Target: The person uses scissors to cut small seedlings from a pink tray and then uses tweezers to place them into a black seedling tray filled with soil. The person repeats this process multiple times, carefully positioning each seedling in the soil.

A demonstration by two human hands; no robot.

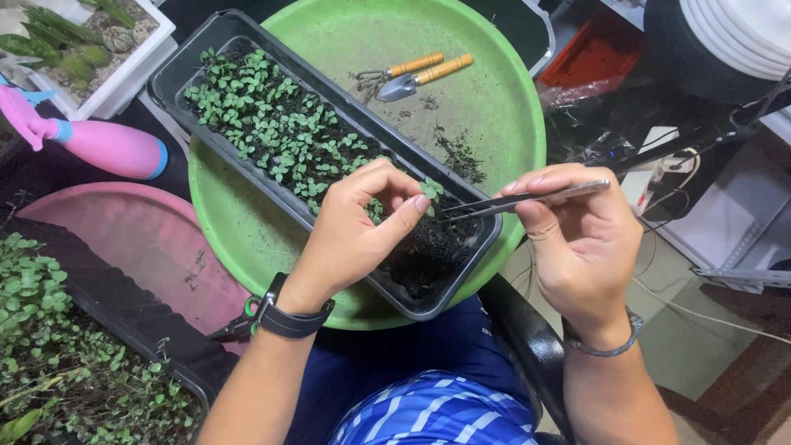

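A long black seedling tray full of dark soil and small green seedlings lies slantwise on a round green basin. My left hand hovers over the tray's near end, thumb and forefinger pinching a tiny seedling. My right hand holds metal tweezers, their tips pointing left at that seedling. The soil at the tray's near end is bare.
A small trowel and rake with wooden handles lie in the basin. A pink spray bottle and a white pot of succulents are at the far left. A pink basin and another seedling tray sit at left.
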